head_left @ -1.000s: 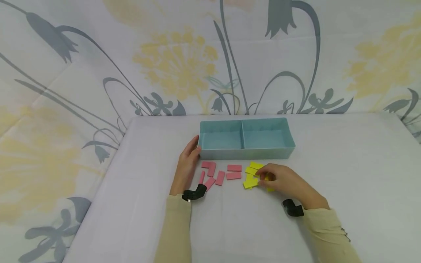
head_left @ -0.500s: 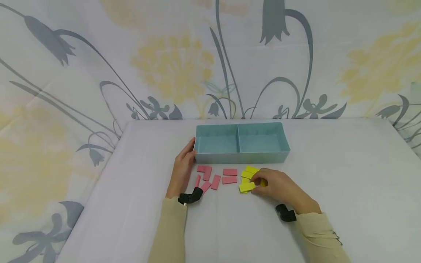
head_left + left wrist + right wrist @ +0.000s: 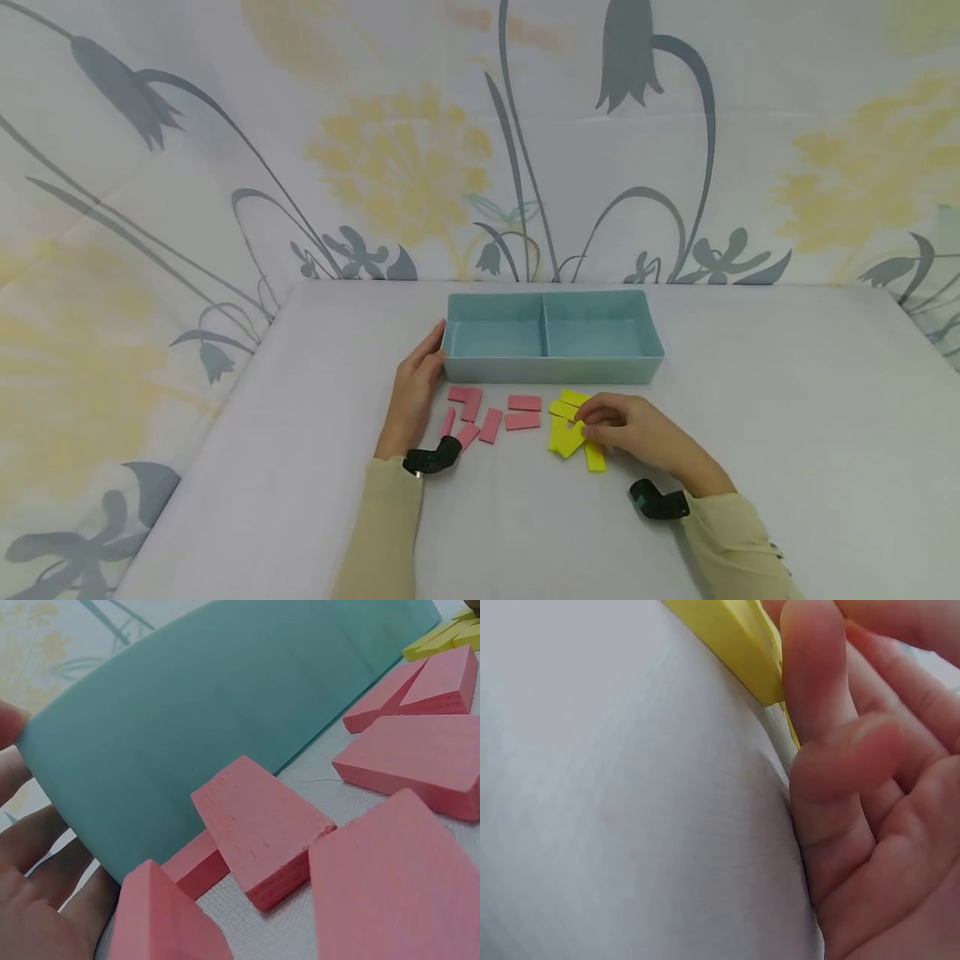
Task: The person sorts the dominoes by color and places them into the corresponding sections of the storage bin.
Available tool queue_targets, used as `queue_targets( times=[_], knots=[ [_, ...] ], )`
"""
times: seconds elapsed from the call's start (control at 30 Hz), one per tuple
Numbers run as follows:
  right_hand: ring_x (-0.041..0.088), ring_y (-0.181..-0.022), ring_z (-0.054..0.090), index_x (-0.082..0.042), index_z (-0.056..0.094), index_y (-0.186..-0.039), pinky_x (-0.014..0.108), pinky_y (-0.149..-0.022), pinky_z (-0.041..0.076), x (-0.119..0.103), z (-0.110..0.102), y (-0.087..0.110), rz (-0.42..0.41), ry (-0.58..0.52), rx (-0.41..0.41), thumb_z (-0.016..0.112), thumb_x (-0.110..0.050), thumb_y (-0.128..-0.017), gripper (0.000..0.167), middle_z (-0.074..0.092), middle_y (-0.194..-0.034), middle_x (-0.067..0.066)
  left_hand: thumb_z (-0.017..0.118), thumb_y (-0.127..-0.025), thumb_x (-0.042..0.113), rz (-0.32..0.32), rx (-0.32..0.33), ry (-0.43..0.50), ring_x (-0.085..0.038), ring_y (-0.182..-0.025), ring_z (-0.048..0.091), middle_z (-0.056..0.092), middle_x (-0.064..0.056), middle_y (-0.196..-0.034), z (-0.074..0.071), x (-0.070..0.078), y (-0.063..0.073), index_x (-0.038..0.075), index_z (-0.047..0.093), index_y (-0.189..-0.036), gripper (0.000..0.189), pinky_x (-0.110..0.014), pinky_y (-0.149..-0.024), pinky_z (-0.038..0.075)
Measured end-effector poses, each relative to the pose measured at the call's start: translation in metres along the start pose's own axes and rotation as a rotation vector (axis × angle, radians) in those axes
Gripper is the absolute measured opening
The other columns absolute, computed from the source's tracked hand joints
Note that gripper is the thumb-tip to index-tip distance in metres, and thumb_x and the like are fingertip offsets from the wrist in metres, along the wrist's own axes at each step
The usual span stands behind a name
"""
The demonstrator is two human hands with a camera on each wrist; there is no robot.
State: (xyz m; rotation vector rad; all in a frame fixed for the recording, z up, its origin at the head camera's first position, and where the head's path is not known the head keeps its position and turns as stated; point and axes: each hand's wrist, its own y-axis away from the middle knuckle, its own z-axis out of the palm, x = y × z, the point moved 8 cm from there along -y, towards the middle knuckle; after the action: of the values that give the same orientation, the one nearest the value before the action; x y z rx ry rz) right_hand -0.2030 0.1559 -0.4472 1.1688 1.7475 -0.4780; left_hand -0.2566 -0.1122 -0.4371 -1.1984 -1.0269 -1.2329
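Observation:
A pale blue-green box (image 3: 555,371) with two compartments stands at the back of the table. At its left end my left hand (image 3: 414,387) rests with fingers laid along the end wall; in the left wrist view a fingertip (image 3: 10,724) touches the top corner. To the right, my right hand (image 3: 637,421) pinches the corner of a tilted yellow block (image 3: 571,440) between thumb and index finger. Several other yellow blocks (image 3: 596,457) lie around and under it. In the right wrist view, fingers (image 3: 817,667) partly hide the yellow pieces (image 3: 742,652).
Several pink blocks (image 3: 491,426) are scattered in front of the box, some leaning on or overlapping others, close to the left wrist. A white cloth (image 3: 510,533) covers the table. Behind the box rises a flower-patterned cloth (image 3: 412,158).
The tilted yellow block has turned under my right fingers. Another yellow block now shows below the hand, where fingers hid it before. My left hand keeps its place on the box.

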Motion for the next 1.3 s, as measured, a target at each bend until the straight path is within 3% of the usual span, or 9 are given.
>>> queue_targets(
  times=[0.13, 0.23, 0.4, 0.53, 0.67, 0.8, 1.07, 1.3],
  knots=[
    [0.022, -0.062, 0.055, -0.011, 0.058, -0.107, 0.030, -0.053, 0.047, 0.001, -0.002, -0.001, -0.009, -0.067, 0.017, 0.059, -0.029, -0.086, 0.028, 0.061, -0.085, 0.005, 0.042, -0.094, 0.018, 0.007, -0.017, -0.015, -0.011, -0.129, 0.028, 0.034, 0.004, -0.140, 0.003, 0.012, 0.005, 0.017, 0.039, -0.136, 0.042, -0.030, -0.102, 0.026],
    [0.022, -0.059, 0.054, -0.008, 0.058, -0.106, 0.029, -0.054, 0.047, 0.003, -0.001, 0.000, -0.005, -0.101, 0.015, 0.057, -0.029, -0.087, 0.028, 0.058, -0.075, 0.009, 0.045, -0.094, 0.022, 0.010, -0.007, -0.079, -0.011, -0.129, 0.027, 0.035, 0.003, -0.140, 0.004, 0.017, 0.006, 0.016, 0.038, -0.137, 0.044, -0.030, -0.103, 0.025],
    [0.024, -0.058, 0.053, -0.005, 0.059, -0.100, 0.029, -0.055, 0.047, 0.003, -0.001, -0.001, 0.002, -0.133, 0.008, 0.057, -0.031, -0.087, 0.029, 0.055, -0.069, 0.012, 0.049, -0.092, 0.031, -0.007, 0.054, -0.231, -0.004, -0.126, 0.029, 0.037, 0.011, -0.137, -0.002, 0.010, 0.000, 0.024, 0.039, -0.136, 0.045, -0.029, -0.101, 0.027],
    [0.025, -0.061, 0.054, -0.005, 0.057, -0.099, 0.030, -0.059, 0.047, 0.004, -0.003, -0.002, 0.030, -0.152, 0.027, 0.062, -0.032, -0.083, 0.032, 0.057, -0.071, 0.012, 0.049, -0.091, 0.035, -0.009, 0.064, -0.268, -0.001, -0.125, 0.030, 0.037, 0.014, -0.136, -0.005, 0.002, -0.005, 0.030, 0.039, -0.134, 0.045, -0.028, -0.101, 0.028],
    [0.025, -0.062, 0.056, -0.006, 0.055, -0.101, 0.031, -0.061, 0.048, 0.005, -0.004, -0.001, 0.056, -0.158, 0.042, 0.065, -0.033, -0.081, 0.035, 0.058, -0.074, 0.012, 0.048, -0.092, 0.031, -0.021, 0.059, -0.256, -0.005, -0.125, 0.031, 0.038, 0.008, -0.137, 0.000, 0.013, 0.000, 0.023, 0.039, -0.136, 0.045, -0.029, -0.101, 0.029],
    [0.025, -0.063, 0.056, -0.007, 0.057, -0.103, 0.031, -0.061, 0.048, 0.004, -0.007, 0.001, 0.029, -0.155, 0.056, 0.062, -0.032, -0.083, 0.032, 0.058, -0.072, 0.011, 0.047, -0.093, 0.024, -0.045, 0.053, -0.238, -0.007, -0.125, 0.032, 0.037, 0.003, -0.138, 0.005, 0.022, 0.006, 0.017, 0.038, -0.137, 0.045, -0.028, -0.100, 0.029],
    [0.026, -0.069, 0.057, -0.007, 0.057, -0.109, 0.032, -0.063, 0.048, 0.000, -0.018, 0.005, 0.014, -0.197, 0.130, 0.062, -0.032, -0.083, 0.037, 0.060, -0.076, 0.013, 0.048, -0.092, 0.024, -0.049, 0.034, -0.153, -0.007, -0.126, 0.031, 0.037, 0.004, -0.138, 0.004, 0.016, 0.004, 0.018, 0.040, -0.136, 0.044, -0.030, -0.100, 0.029],
    [0.025, -0.075, 0.059, -0.012, 0.056, -0.111, 0.034, -0.068, 0.049, -0.002, -0.030, 0.008, 0.016, -0.180, 0.217, 0.061, -0.033, -0.083, 0.035, 0.061, -0.087, 0.012, 0.052, -0.088, 0.037, -0.030, 0.041, -0.179, -0.003, -0.124, 0.032, 0.039, 0.011, -0.135, -0.005, 0.000, -0.003, 0.030, 0.043, -0.132, 0.045, -0.028, -0.099, 0.031]
  ],
)
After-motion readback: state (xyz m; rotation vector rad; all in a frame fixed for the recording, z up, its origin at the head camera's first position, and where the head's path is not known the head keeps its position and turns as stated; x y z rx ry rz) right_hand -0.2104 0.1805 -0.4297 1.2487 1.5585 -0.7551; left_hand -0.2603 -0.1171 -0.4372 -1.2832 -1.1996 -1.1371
